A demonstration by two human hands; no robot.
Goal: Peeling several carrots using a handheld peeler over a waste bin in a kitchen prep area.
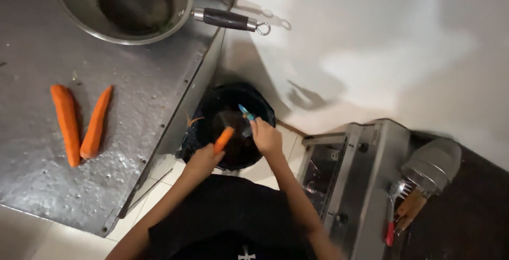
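**Over the black bin: a carrot held for peeling**

Above the black-lined bin [233, 124] on the floor, your left hand [204, 159] was closed around the lower end of a carrot [223, 139]. It looked stiff, light and likely slick when wet, best gripped at its thick end. Your right hand [265, 137] gripped a blue-handled peeler [246, 113] just beside its tip. The bin's contents were too dark to tell. On the steel counter [132, 106] lay two carrots [79, 124] and a seemingly empty wok [127, 2].
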